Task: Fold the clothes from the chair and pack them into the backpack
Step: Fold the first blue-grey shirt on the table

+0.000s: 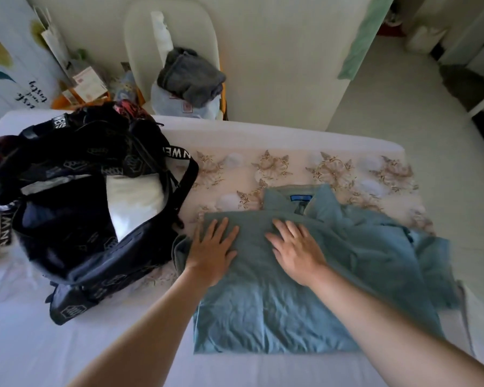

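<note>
- The shirt (pixel 291 289) is spread on the bed (pixel 67 344) just right of the backpack (pixel 76 219), likely for easy packing.
- The left hand (pixel 213 247) and right hand (pixel 296 247) are laid flat on it, fingers straight, grasping nothing, seemingly to press a fold.
- A grey garment (pixel 190 76) is left bundled on the chair (pixel 140 37) beyond the backpack.

Cut off at the bottom edge of the frame: both forearms, with patches of the shirt (pixel 277 303) hidden under the left hand (pixel 213 250) and right hand (pixel 296 252), and its right side smeared by blur. Lost past the left edge: part of the backpack (pixel 81 219), its inside too dark to tell beyond a white item (pixel 136 202). Too small to read: the blue collar label (pixel 302 197); hidden behind the bed (pixel 263 132) edge and the grey garment (pixel 190 76), the chair (pixel 140 37) seat.
</note>
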A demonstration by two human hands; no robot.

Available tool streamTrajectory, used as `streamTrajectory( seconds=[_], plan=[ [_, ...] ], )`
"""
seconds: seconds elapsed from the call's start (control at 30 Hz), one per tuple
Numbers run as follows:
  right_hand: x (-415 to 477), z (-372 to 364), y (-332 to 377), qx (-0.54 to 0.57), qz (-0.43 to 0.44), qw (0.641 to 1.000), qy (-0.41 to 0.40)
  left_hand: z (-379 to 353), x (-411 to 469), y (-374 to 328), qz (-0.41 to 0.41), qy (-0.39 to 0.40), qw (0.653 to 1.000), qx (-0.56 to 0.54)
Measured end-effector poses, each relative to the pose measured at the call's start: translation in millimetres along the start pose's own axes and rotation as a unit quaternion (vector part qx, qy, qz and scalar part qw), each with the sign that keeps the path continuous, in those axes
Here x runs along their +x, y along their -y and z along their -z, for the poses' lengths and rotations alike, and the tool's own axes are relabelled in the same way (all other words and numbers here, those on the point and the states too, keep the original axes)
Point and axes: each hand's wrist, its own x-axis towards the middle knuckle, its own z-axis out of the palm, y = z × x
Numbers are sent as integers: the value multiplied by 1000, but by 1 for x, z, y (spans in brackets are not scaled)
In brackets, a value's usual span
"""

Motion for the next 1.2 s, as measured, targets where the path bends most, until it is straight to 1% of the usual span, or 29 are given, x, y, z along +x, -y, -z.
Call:
streamTrajectory(
  seconds=[0.07,0.13,0.17,0.2,0.27,0.3,0.37,0.43,0.5,0.57,0.63,0.7,0.77,0.83,0.9,0.97,1.03,1.1,1.13,1.2],
  plan=[
    [-3,-7,2,28,-29,998,41,-3,-2,0,20,-5,1000,6],
    [-3,-6,5,48,-46,996,62,2,-7,-3,41,-18,999,-26],
    [-4,-4,6,53,-49,995,64,5,-13,-5,50,-43,996,-54],
    [-6,0,8,55,-52,995,61,7,-21,-7,53,-87,991,-81],
    [-17,10,17,58,-55,995,56,2,-43,-12,52,-183,976,-102],
    [-25,12,23,62,-44,996,55,-3,-56,-14,58,-207,970,-114],
    [-46,15,36,80,-6,996,48,-17,-82,-18,82,-199,965,-149],
    [-67,12,45,89,25,995,49,-32,-107,-24,98,-163,969,-158],
    [-85,6,52,78,20,994,75,-48,-126,-28,79,-118,982,-121],
    [-97,3,60,75,8,990,122,-55,-137,-30,73,-83,992,-65],
    [-104,2,67,84,17,984,158,-52,-143,-30,90,-74,992,-44],
    [-106,9,74,92,24,978,183,-44,-146,-30,89,-67,993,-30],
    [-105,17,75,112,23,978,174,-33,-145,-32,93,-43,995,-16],
    [-99,27,67,179,32,972,148,-20,-138,-31,111,-32,993,-12],
    [-88,36,49,239,41,966,86,-2,-125,-29,112,-4,994,18],
    [-72,41,20,247,9,969,-8,17,-105,-28,98,21,993,57],
    [-57,45,-16,250,-65,965,-45,34,-81,-33,92,13,995,47],
    [-45,47,-53,235,-121,962,-62,45,-53,-40,81,-17,997,-1],
    [-41,46,-72,223,-145,962,-58,49,-38,-43,69,-35,996,-35],
    [-36,40,-105,197,-180,963,-23,52,-7,-47,47,-58,992,-102]
  ],
)
